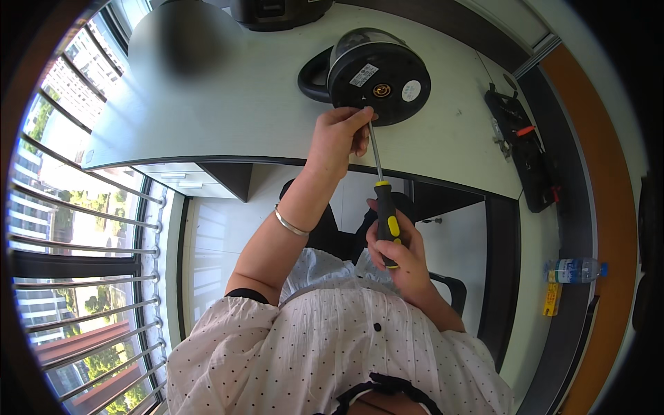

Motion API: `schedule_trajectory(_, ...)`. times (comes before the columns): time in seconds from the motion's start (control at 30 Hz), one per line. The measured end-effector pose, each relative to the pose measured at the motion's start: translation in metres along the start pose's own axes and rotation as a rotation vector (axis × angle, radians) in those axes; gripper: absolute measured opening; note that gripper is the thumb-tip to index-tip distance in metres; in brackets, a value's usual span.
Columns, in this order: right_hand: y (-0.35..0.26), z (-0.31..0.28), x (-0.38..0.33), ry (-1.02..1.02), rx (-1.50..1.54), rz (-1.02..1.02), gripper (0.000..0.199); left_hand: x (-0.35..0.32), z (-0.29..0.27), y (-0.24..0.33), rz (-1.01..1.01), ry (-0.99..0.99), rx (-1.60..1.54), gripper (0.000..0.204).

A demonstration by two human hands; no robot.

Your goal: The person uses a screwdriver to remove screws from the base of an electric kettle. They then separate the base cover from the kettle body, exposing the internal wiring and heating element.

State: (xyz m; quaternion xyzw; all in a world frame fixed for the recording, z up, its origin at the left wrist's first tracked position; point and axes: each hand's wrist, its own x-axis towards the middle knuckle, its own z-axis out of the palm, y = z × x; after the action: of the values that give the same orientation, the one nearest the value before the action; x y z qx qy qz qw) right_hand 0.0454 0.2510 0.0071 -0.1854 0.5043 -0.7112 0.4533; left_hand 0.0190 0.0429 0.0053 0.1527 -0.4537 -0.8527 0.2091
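A black electric kettle [377,66] lies on its side on the grey table [228,104], its round base turned toward me. My left hand [339,138] is at the lower rim of the base, fingertips pinching the metal shaft of a screwdriver [384,207] near its tip. My right hand [398,252] grips the screwdriver's black and yellow handle below the table edge. The tip meets the kettle's base at its lower edge. A silver bangle sits on my left wrist.
A black tool case [526,149] lies open on the right part of the table. A dark appliance [277,12] stands at the far edge. A plastic water bottle [574,270] lies at the right. Barred windows [83,228] run along the left. A black chair is under me.
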Motion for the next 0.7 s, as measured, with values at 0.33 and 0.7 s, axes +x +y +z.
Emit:
schedule_trajectory(0.33,0.010,-0.002,0.001,0.060,-0.128,-0.182,0.059,0.001,-0.001,-0.003,-0.009,-0.027,-0.039,0.026)
schedule_trajectory(0.7,0.009,-0.003,-0.002,0.139,-0.291,-0.260,0.063,-0.005,0.000,0.003,-0.037,-0.013,-0.117,0.032)
